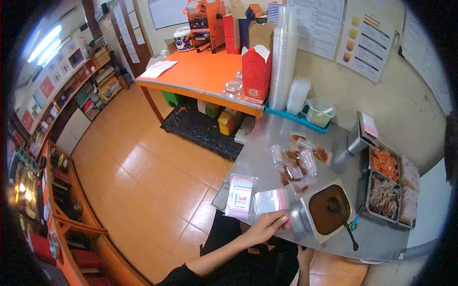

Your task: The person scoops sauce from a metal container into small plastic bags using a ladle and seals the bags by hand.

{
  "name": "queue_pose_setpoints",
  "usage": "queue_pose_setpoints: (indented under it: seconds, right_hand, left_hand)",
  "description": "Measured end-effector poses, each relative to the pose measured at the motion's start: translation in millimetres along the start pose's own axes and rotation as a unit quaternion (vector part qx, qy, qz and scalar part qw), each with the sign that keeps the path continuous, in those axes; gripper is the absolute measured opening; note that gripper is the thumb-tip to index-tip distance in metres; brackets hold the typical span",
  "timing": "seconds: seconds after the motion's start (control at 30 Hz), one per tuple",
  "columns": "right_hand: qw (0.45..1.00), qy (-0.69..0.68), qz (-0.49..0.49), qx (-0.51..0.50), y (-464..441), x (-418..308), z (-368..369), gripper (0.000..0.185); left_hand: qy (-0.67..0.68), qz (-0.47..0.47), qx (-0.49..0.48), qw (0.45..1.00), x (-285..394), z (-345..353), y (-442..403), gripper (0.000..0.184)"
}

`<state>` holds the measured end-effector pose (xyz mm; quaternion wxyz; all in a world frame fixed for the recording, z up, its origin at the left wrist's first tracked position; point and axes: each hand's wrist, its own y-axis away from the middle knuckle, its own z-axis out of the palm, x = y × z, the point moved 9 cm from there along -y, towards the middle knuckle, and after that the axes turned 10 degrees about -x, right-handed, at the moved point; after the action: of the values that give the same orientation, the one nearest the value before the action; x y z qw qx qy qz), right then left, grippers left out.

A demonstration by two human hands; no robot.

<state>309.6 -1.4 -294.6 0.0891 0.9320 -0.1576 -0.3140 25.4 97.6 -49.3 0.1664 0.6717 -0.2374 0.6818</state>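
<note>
My left hand is at the front edge of the steel table, its fingers closed on a small clear zip bag with a red strip. Just beyond it lies a stack of clear zip bags, and left of that a larger printed pack of bags. My right hand is low by the table edge, its fingers mostly hidden. Right of the bags stands a rectangular metal container of brown sauce with a dark ladle resting in it. Several filled sauce sachets lie in a heap behind.
Blue-handled scissors lie beside the sauce container. Metal trays hold orange shreds and bagged food at right. Tall stacked clear cups and a lidded tub stand on a blue tray at the back. An orange table adjoins at the far left.
</note>
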Motion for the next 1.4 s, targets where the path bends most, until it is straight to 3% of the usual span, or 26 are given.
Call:
queue_pose_setpoints:
  seconds: [0.07,0.13,0.17,0.23,0.27,0.33,0.37,0.43,0.47,0.6,0.67,0.77,0.83,0.9,1.0,1.03,1.1,1.13,1.17,1.27,1.3,1.33,1.4]
  right_hand:
    - [0.999,-0.019,0.037,-0.028,28.0,-19.3,-16.4,0.048]
    - [0.965,0.08,0.118,-0.221,55.5,-58.5,-16.9,0.047]
    - [0.965,0.082,0.117,-0.221,62.4,-78.8,-28.2,0.047]
    - [0.927,-0.095,-0.04,-0.361,82.7,-151.0,-22.6,0.043]
    - [0.926,-0.094,-0.042,-0.363,88.9,-180.4,-34.7,0.043]
    - [0.924,-0.294,-0.071,-0.236,88.0,-246.3,-84.7,0.019]
    - [0.923,-0.293,-0.071,-0.238,87.9,-268.3,-96.4,0.019]
    - [0.958,-0.224,-0.157,-0.083,82.1,-306.1,-143.8,0.013]
    - [0.951,-0.207,-0.219,-0.066,79.4,-318.8,-145.7,0.01]
    - [0.946,-0.142,-0.281,-0.082,77.2,-327.5,-139.8,0.008]
    - [0.916,-0.295,-0.22,-0.162,71.8,-317.9,-124.4,0.005]
    - [0.899,-0.299,-0.24,-0.21,69.0,-320.3,-118.4,0.006]
    - [0.902,-0.291,-0.247,-0.2,66.5,-319.2,-121.1,0.006]
    - [0.905,-0.283,-0.255,-0.191,62.0,-319.8,-123.1,0.006]
    - [0.895,-0.259,-0.328,-0.156,61.1,-329.3,-128.9,0.006]
    - [0.894,-0.255,-0.33,-0.163,59.3,-329.8,-130.1,0.006]
    - [0.913,-0.197,-0.286,-0.215,57.1,-329.8,-126.9,0.005]
    - [0.895,-0.29,-0.217,-0.261,58.3,-330.3,-124.1,0.006]
    - [0.895,-0.287,-0.216,-0.264,58.8,-336.5,-124.2,0.006]
    - [0.911,-0.237,-0.253,-0.223,60.3,-343.3,-128.0,0.007]
    - [0.93,-0.101,-0.341,-0.09,62.8,-349.5,-140.8,0.008]
    - [0.908,0.039,-0.413,0.048,75.0,-359.1,-149.3,0.01]
    - [0.911,0.045,-0.404,0.073,75.1,-359.0,-146.5,0.01]
  left_hand:
    - [-0.019,0.002,0.002,1.0,-2.4,-4.1,2.9,0.029]
    - [-0.126,0.068,0.032,0.989,14.5,-9.2,6.7,0.024]
    - [-0.126,0.068,0.034,0.989,19.7,-9.9,8.1,0.024]
    - [-0.1,0.033,0.025,0.994,27.1,-10.4,12.4,0.019]
    - [-0.1,0.032,0.028,0.994,30.4,-13.6,14.5,0.019]
    - [-0.067,-0.021,0.024,0.997,24.3,-18.4,20.1,0.016]
    - [-0.066,-0.023,0.026,0.997,24.4,-20.0,23.3,0.016]
    - [-0.082,-0.006,0.014,0.997,27.6,-19.1,26.3,0.015]
    - [-0.081,-0.005,0.015,0.997,28.3,-18.8,27.1,0.015]
    - [-0.137,0.039,0.001,0.99,41.6,-17.9,28.1,0.015]
    - [-0.179,0.055,0.006,0.982,45.1,-19.4,28.9,0.015]
    - [-0.192,0.057,0.004,0.98,43.8,-15.9,29.1,0.02]
    - [-0.29,0.123,0.143,0.938,74.4,-26.8,38.7,0.026]
    - [-0.334,0.072,0.188,0.921,84.3,-28.9,44.1,0.033]
    - [-0.335,0.03,0.002,0.942,71.7,-7.4,36.4,0.034]
    - [-0.333,0.028,0.009,0.942,63.1,-10.7,35.8,0.034]
    - [-0.065,0.065,-0.065,0.994,47.4,-8.9,31.3,0.032]
    - [-0.096,0.087,-0.069,0.989,54.9,-10.0,32.7,0.028]
    - [-0.093,0.087,-0.066,0.99,58.4,-14.0,32.9,0.028]
    - [-0.157,0.096,-0.081,0.98,63.1,-7.6,34.9,0.029]
    - [-0.255,0.04,-0.085,0.962,54.0,-3.3,32.2,0.031]
    - [-0.351,-0.015,-0.09,0.932,45.9,-2.9,31.4,0.033]
    - [-0.374,-0.026,-0.082,0.923,49.1,-10.0,30.8,0.034]
